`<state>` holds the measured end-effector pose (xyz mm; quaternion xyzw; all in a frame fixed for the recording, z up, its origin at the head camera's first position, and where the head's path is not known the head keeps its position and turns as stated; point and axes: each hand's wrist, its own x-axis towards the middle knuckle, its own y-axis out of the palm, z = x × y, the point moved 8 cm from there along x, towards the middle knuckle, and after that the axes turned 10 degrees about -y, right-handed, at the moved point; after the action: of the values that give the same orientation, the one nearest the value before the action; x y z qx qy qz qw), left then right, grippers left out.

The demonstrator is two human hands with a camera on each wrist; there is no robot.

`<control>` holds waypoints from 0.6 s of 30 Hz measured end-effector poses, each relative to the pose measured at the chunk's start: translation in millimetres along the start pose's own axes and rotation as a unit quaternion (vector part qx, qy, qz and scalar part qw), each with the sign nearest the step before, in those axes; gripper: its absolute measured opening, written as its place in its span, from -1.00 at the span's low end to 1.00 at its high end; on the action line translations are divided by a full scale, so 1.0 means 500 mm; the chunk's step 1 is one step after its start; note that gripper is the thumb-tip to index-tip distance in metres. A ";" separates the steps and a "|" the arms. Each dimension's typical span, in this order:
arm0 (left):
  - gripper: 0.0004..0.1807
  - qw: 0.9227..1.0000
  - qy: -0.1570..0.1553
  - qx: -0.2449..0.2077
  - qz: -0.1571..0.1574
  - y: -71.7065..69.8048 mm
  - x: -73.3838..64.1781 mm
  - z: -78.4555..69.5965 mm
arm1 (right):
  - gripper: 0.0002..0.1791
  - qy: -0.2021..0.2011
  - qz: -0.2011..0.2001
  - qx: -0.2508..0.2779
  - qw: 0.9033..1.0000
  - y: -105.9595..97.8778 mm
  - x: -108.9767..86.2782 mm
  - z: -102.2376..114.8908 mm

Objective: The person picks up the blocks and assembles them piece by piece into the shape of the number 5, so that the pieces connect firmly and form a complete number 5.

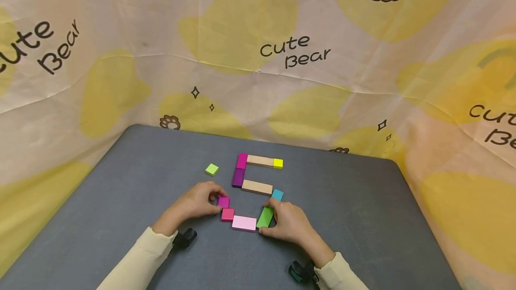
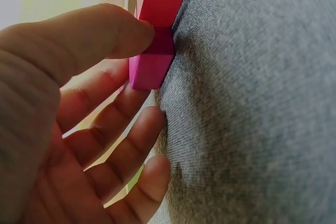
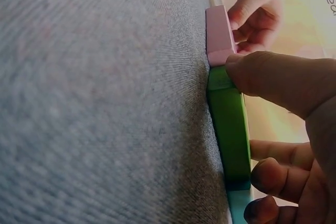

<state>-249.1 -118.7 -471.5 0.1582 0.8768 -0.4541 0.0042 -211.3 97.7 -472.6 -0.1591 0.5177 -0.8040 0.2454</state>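
Between the thumb and fingers of my left hand (image 1: 197,200) I pinch a small magenta block (image 1: 223,202), which touches the crimson block (image 1: 227,215) beside it. A long light-pink block (image 1: 243,223) follows to the right. My right hand (image 1: 291,222) holds a green block (image 1: 265,217), thumb at its near end by the pink block, forefinger toward its far end. In the right wrist view, the green block (image 3: 231,135) meets a blue block (image 3: 240,206). The left wrist view shows my thumb on the magenta block (image 2: 152,66), other fingers loosely bent.
Farther back, a wooden block (image 1: 257,187), a purple block (image 1: 238,177), a magenta block (image 1: 241,161), another wooden block (image 1: 260,160) and a yellow block (image 1: 278,163) form an angular shape. A lime block (image 1: 212,169) lies apart at left on the grey table (image 1: 354,218). Printed cloth (image 1: 225,26) hangs behind.
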 end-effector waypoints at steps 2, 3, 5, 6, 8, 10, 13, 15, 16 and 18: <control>-0.69 1.000 0.001 0.001 0.000 -0.001 -0.001 -0.001 | -0.33 0.000 0.002 -0.003 1.000 0.000 0.000 0.000; -0.69 1.000 0.003 0.000 0.000 -0.001 -0.001 -0.002 | -0.33 -0.001 0.004 -0.004 1.000 0.000 0.000 0.000; -0.69 1.000 0.005 0.001 0.001 -0.002 -0.003 -0.002 | -0.33 -0.001 0.005 -0.006 1.000 0.000 0.000 0.000; -0.68 1.000 0.007 0.000 0.001 -0.003 -0.004 -0.003 | -0.33 -0.002 0.006 -0.007 1.000 0.000 0.000 0.000; -0.68 1.000 0.014 0.001 0.001 -0.004 -0.005 -0.004 | -0.33 -0.003 0.006 -0.008 1.000 0.000 0.000 0.000; -0.68 1.000 0.019 0.002 -0.001 -0.006 -0.007 -0.005 | -0.33 -0.003 0.005 -0.010 1.000 -0.001 -0.001 0.001; -0.69 1.000 0.028 0.003 -0.007 -0.008 -0.009 -0.005 | -0.34 -0.007 0.002 -0.013 1.000 -0.002 -0.002 0.003; -0.70 1.000 0.027 -0.002 -0.011 -0.011 -0.010 -0.004 | -0.35 -0.009 0.000 -0.013 1.000 -0.003 -0.003 0.004; -0.71 0.999 0.028 -0.005 -0.017 -0.014 -0.010 -0.003 | -0.35 -0.010 -0.002 -0.012 1.000 -0.003 -0.003 0.004; -0.72 0.999 0.029 -0.012 -0.032 -0.022 -0.009 0.000 | -0.37 -0.010 -0.006 -0.010 1.000 -0.005 -0.005 0.004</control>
<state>-247.8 -126.0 -462.1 0.1429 0.8865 -0.4388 -0.0343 -209.0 98.4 -469.8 -0.1726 0.5220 -0.7989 0.2438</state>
